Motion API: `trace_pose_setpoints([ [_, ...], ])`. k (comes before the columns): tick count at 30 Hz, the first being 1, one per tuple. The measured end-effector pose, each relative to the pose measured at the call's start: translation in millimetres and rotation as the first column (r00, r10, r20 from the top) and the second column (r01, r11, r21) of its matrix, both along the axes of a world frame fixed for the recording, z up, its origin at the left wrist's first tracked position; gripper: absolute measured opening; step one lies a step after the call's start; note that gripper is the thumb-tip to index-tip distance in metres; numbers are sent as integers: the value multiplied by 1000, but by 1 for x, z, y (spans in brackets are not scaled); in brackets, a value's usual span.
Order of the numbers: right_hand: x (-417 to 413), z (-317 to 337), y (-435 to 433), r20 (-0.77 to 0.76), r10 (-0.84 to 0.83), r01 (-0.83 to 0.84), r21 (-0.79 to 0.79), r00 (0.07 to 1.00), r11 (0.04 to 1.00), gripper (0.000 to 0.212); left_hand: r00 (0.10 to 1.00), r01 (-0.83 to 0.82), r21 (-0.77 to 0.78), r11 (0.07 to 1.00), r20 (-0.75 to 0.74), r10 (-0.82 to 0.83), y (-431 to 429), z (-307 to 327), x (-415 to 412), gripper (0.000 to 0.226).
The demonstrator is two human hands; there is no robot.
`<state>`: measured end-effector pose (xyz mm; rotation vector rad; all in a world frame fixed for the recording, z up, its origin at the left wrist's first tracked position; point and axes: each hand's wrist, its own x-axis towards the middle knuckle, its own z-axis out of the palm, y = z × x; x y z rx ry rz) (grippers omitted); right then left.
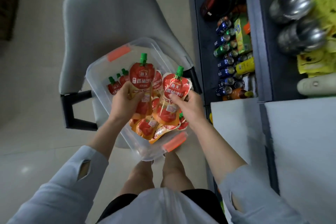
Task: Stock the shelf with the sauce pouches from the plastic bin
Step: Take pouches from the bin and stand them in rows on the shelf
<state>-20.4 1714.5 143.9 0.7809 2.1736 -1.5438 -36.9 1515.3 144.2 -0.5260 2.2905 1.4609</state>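
A clear plastic bin (101, 71) with orange latches rests on a grey chair, below me at centre. Several red tomato sauce pouches (147, 127) with green caps lie inside it. My left hand (125, 103) grips one upright pouch (141, 76) by its lower half, over the bin. My right hand (189, 104) grips a second pouch (175, 85), tilted slightly right, also over the bin. The dark shelf (201, 23) stands to the right of the bin.
The grey chair (109, 14) has black armrests on both sides of the bin. On the shelf stand several drink cans (226, 60), bottles and snack packs. Metal pots (292, 3) and yellow packets sit further right. A white flat surface (236, 123) lies at right.
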Motion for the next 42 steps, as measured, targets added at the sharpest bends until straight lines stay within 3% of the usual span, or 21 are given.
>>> trace_pose_setpoints([
  [5,24,81,38,-135,-91,99,52,987,994,30,995,99,121,988,-26,-96,29,68,4,21],
  [9,48,141,78,-284,-177,210,90,942,974,17,970,241,186,952,-62,-234,65,117,5,26],
  [13,81,196,120,-374,-316,387,132,872,913,36,909,406,179,896,-185,-374,107,160,5,24],
  [16,110,235,149,-475,-396,500,110,786,859,17,853,507,226,832,-268,-447,143,196,7,41],
  [19,139,273,174,-567,-460,602,80,683,795,16,785,608,266,748,-343,-516,184,232,10,59],
  [25,192,336,231,-673,-583,761,-45,456,647,24,605,777,237,583,-538,-587,276,292,32,23],
  [29,227,370,280,-722,-591,827,-47,359,560,26,473,854,171,491,-648,-597,339,327,46,19],
  [35,280,399,383,-780,-576,922,2,243,386,20,459,875,241,420,-690,-560,419,364,73,17],
  [39,294,396,455,-740,-629,952,49,238,303,17,474,870,267,415,-687,-551,462,366,84,22],
  [42,290,386,502,-710,-651,952,94,270,293,12,474,870,267,415,-683,-555,489,361,93,23],
])
